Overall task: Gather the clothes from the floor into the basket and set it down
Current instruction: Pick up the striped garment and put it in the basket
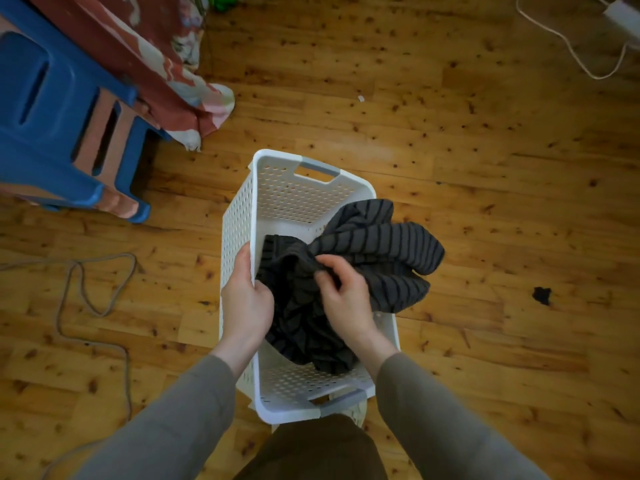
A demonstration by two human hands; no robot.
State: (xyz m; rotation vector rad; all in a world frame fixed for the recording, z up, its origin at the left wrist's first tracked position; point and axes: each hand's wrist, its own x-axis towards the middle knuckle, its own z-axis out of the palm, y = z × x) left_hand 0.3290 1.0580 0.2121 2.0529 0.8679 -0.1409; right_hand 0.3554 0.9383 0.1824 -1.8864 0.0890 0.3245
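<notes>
A white perforated laundry basket (239,216) with grey handles stands upright on the wooden floor in front of me. A dark grey striped garment (374,247) lies partly inside it and partly draped over its right rim. My left hand (244,299) grips the basket's left rim. My right hand (343,296) pinches a fold of the striped garment over the basket's middle. A small black piece of cloth (542,295) lies on the floor to the right of the basket.
Stacked blue and pink plastic stools (65,109) stand at the upper left, next to a hanging red patterned cloth (166,64). A grey cord (86,299) loops over the floor at left. A white cable and power strip (609,32) lie at the top right.
</notes>
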